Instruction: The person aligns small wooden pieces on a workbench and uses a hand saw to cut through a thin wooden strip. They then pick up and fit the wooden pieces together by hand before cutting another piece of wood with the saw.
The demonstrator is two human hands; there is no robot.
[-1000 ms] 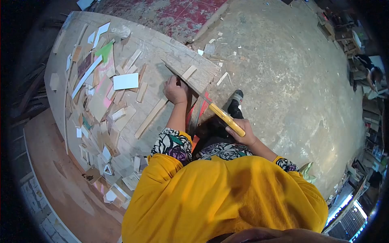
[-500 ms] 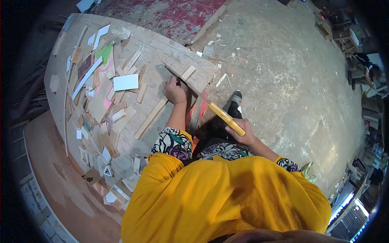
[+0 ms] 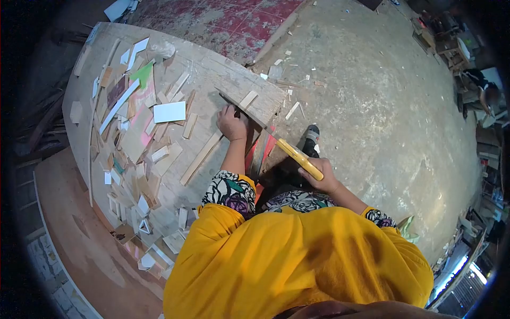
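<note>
My right hand (image 3: pixel 320 173) is wrapped round the yellow handle (image 3: pixel 300 158) of a handsaw. The saw's thin blade (image 3: pixel 255 119) runs up and left across a wooden strip near the corner of the wooden table (image 3: pixel 210 64). My left hand (image 3: pixel 232 123) presses on the table beside the blade, with fingers closed round the strip. The strip's far end (image 3: pixel 248 100) sticks out beyond the blade, and its long part (image 3: pixel 202 158) extends down and left from my left hand.
Wood offcuts (image 3: pixel 141 178) and a white rectangular piece (image 3: pixel 169 111) lie over the table's left part. Scraps (image 3: pixel 292 110) are on the concrete floor (image 3: pixel 372 106). A person (image 3: pixel 481 90) is at the far right. A brown board (image 3: pixel 79 228) lies lower left.
The whole view has shifted slightly, so the table appears a little lower and further right. My hands keep their holds on the saw and the strip.
</note>
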